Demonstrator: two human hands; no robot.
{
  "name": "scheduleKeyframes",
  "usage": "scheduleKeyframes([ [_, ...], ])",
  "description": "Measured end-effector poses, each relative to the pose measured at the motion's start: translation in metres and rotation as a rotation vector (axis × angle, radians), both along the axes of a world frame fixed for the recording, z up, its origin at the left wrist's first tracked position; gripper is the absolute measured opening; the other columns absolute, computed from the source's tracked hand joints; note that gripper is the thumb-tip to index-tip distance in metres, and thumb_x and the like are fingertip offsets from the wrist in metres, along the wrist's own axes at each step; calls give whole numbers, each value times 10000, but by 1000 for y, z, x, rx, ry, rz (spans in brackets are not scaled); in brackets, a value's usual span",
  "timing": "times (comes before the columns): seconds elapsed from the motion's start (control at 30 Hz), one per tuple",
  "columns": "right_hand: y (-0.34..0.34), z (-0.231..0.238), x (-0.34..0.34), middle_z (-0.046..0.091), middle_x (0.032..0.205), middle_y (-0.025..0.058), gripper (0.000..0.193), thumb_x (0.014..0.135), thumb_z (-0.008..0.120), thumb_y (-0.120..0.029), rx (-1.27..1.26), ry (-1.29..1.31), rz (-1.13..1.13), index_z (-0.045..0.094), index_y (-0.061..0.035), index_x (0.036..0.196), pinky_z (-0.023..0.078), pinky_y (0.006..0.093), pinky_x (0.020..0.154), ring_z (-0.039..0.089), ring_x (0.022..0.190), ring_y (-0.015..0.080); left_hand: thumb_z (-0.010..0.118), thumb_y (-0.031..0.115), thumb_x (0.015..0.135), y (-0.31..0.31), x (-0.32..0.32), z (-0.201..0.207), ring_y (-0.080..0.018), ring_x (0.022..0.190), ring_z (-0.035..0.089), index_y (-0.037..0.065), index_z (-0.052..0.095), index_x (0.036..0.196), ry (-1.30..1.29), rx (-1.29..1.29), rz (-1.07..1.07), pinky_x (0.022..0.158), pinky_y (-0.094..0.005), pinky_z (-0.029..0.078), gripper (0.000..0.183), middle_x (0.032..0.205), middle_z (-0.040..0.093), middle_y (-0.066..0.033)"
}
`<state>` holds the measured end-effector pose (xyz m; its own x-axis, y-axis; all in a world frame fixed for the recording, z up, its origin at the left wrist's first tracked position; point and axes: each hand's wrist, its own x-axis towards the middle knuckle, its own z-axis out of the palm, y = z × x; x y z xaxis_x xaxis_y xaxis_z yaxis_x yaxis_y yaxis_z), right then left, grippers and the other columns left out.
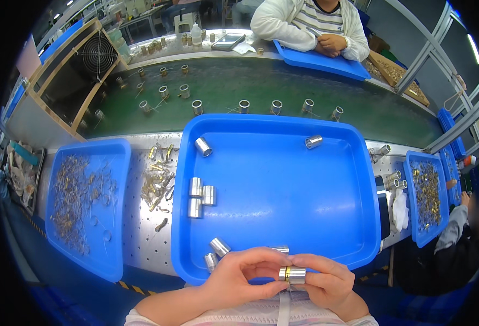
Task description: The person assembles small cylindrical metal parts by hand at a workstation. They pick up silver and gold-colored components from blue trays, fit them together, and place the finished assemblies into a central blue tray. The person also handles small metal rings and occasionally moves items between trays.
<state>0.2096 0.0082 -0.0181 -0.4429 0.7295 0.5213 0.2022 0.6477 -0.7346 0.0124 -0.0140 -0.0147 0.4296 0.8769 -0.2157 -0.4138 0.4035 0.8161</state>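
Close to my body, both hands meet at a short silver metal cylinder with a yellow band near its left end. A thin wire seems to hang below it. My right hand grips the cylinder's right part between thumb and fingers. My left hand is closed at the banded end, with fingertips touching it. Beneath and beyond them lies a large blue tray. Inside it are several loose cylinders, among them one cylinder in a group on the left and another cylinder at the far right.
A blue tray of thin wires stands left, beside a pile of small brassy pieces. A narrower tray of brassy parts stands right. Across the green conveyor belt, bearing several cylinders, a person rests their arms on a tray.
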Motion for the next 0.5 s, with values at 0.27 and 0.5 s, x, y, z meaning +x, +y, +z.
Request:
scheduleKeyframes([
  [0.27, -5, 2, -4, 652, 983, 156, 141, 687, 734, -8, -67, 25, -52, 666, -9, 810, 561, 309, 728, 666, 859, 260, 664, -90, 757, 3, 0, -1, -207, 1069, 560, -35, 534, 1126, -32, -46, 3, 952, -332, 467, 395, 1158, 540, -126],
  [0.5, 7, 4, -5, 635, 995, 180, 163, 711, 692, 39, 46, 153, 51, 598, -1, 837, 537, 341, 745, 649, 889, 298, 647, -104, 740, 4, -3, 1, -202, 949, 600, -5, 551, 1098, 18, -10, 56, 818, -301, 488, 384, 1053, 609, -135],
])
